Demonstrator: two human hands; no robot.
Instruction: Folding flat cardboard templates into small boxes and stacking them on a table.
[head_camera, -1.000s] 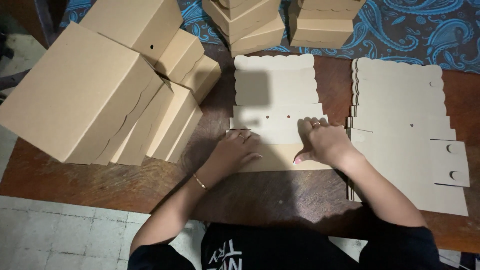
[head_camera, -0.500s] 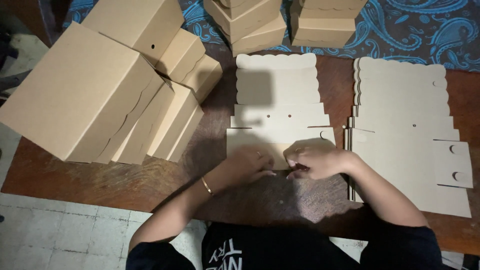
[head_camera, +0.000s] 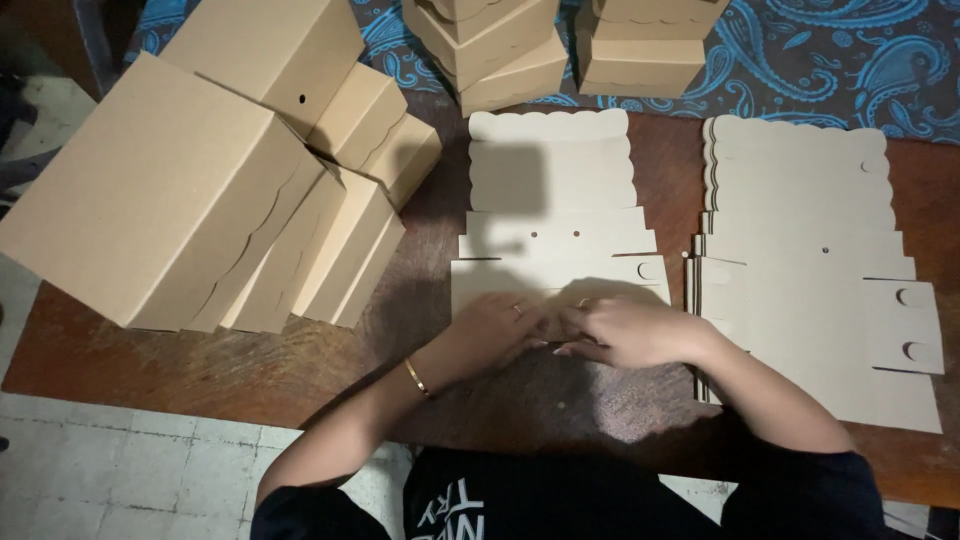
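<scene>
A flat die-cut cardboard box blank (head_camera: 552, 205) with a scalloped far edge lies on the brown wooden table (head_camera: 200, 370) in front of me. My left hand (head_camera: 490, 330), with a ring and a thin gold bracelet, presses on its near flap. My right hand (head_camera: 630, 332) lies beside it, fingertips meeting the left hand's over the same near edge. Both hands grip and fold that near flap of the blank. The flap itself is mostly hidden under my fingers.
A stack of flat blanks (head_camera: 815, 260) lies to the right. Several folded cardboard boxes (head_camera: 200, 190) lean together at the left. More folded boxes (head_camera: 500, 50) and another stack (head_camera: 645, 45) stand at the back on a blue paisley cloth (head_camera: 850, 60). A tiled floor (head_camera: 130, 470) lies below.
My hands have slid toward me along the blank and come together at its near edge, folding the near flap up. The boxes and the stack have not moved.
</scene>
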